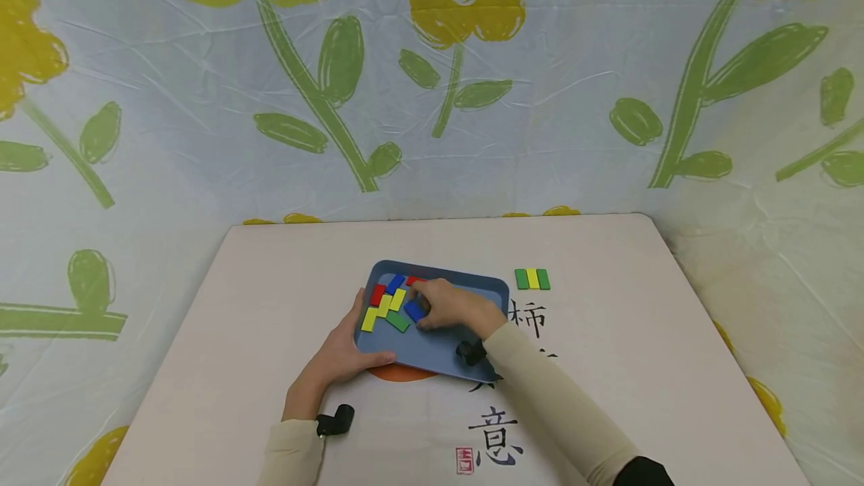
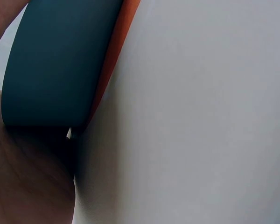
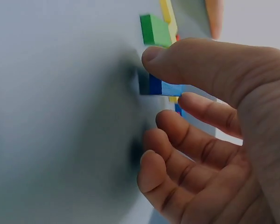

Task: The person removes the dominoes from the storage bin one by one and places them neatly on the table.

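Observation:
A blue-grey tray (image 1: 439, 362) lies tilted slightly askew on the table. My left hand (image 1: 344, 347) grips its near left corner, thumb over the front rim and fingers along the left side. Inside the tray, my right hand (image 1: 448, 304) pinches a blue block (image 3: 165, 87) between thumb and index finger; the other fingers curl loosely. Beside that block lies a green block (image 1: 397, 321). Farther left, yellow blocks (image 1: 384, 306) sit in a stepped row, with a red block (image 1: 377, 295) and another blue block (image 1: 395, 284) against them. A second red block (image 1: 415, 280) is partly hidden by my right hand.
Right of the tray, two green blocks flank a yellow block (image 1: 532, 278) on the table. Black brush characters (image 1: 496, 437) and a red seal mark (image 1: 464, 461) are on the pale table surface (image 1: 270, 283). An orange patch (image 1: 401, 373) shows under the tray's front edge.

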A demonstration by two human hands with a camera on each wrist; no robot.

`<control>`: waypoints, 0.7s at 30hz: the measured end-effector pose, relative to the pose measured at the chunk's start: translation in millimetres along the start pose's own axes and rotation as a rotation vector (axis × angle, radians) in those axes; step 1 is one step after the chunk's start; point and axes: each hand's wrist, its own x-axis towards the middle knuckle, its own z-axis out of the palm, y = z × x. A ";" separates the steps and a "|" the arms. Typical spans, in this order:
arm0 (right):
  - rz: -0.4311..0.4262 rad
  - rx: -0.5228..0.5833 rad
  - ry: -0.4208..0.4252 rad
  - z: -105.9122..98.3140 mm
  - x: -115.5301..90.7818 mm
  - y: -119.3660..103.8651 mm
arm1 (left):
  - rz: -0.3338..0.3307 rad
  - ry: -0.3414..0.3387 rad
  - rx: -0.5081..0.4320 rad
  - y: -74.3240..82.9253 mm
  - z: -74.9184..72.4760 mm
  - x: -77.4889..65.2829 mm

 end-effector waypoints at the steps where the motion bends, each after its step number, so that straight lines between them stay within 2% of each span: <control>1: 0.004 0.004 0.009 -2.6 -2.0 1.3 | 0.001 0.000 0.001 -0.4 0.3 0.4; 15: 0.051 0.020 0.184 -41.1 -29.5 29.3 | -0.007 -0.008 0.010 -2.6 1.6 2.0; 21: 0.098 0.048 0.229 -57.1 -42.0 44.7 | -0.010 -0.010 0.004 -2.5 0.7 2.0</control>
